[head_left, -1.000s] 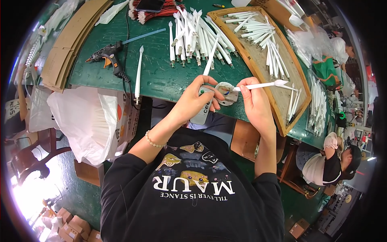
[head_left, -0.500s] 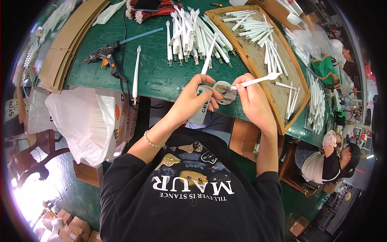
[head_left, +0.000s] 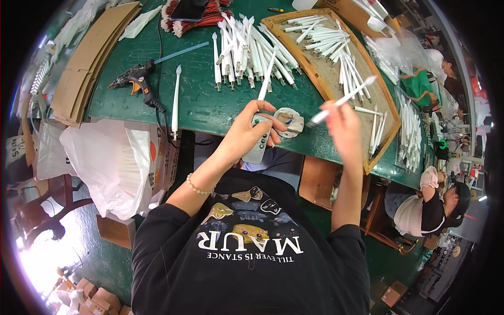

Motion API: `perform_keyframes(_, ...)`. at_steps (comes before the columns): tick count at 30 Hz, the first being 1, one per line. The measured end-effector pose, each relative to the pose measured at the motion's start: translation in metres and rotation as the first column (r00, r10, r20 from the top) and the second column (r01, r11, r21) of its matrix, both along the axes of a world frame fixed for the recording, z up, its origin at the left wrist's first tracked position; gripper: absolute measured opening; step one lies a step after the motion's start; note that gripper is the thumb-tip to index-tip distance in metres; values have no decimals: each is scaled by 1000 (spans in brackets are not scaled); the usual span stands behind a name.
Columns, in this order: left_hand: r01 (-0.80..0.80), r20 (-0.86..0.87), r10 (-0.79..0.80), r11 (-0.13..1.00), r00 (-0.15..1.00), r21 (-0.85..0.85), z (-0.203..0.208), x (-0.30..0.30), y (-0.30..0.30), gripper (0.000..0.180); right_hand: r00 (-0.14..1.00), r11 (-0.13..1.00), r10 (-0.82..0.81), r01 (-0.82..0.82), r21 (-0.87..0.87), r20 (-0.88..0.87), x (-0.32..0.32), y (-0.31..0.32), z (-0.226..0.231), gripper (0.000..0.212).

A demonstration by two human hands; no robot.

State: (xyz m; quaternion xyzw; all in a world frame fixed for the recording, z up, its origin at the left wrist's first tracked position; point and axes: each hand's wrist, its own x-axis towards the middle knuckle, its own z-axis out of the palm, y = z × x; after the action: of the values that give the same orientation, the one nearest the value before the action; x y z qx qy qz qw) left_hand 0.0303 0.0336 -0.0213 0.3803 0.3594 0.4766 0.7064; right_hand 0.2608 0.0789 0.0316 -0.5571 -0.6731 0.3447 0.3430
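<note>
My left hand [head_left: 247, 131] holds a grey remote-like device [head_left: 258, 142] together with a thin white stick [head_left: 266, 73] that points up over the green table [head_left: 205, 105]. A small round tape roll [head_left: 289, 122] lies on the table edge just right of that hand. My right hand [head_left: 341, 126] is raised and slightly blurred, gripping another white stick [head_left: 344, 98] whose tip points up right over the wooden tray [head_left: 383, 100]. A pile of similar white sticks [head_left: 247, 47] lies behind the hands.
A glue gun [head_left: 134, 81] and a single white stick [head_left: 176, 100] lie at left. Cardboard sheets [head_left: 89, 58] are stacked far left, a white plastic bag [head_left: 105, 163] hangs below. Red sticks [head_left: 194, 13] sit at the back. Another person [head_left: 430, 207] sits at right.
My right hand has pulled away from the left hand and tape roll, moving right and up with its white stick toward the tray. The left hand has stayed put.
</note>
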Motion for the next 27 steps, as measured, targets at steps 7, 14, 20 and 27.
perform_keyframes(7,18,3,-18,1000,1000,0,4,1,1,28,796,826,-543,564,0,266,148,34,-1,51)
perform_keyframes(14,13,-3,-13,1000,1000,-2,5,-1,0,27,289,752,-571,559,348,768,152,41,-2,43)
perform_keyframes(20,16,-2,-16,1000,1000,-2,5,0,0,27,620,902,-381,89,422,685,138,58,-27,43)
perform_keyframes(27,20,11,-20,1000,1000,2,5,0,0,26,381,923,-297,349,161,876,162,54,-11,48)
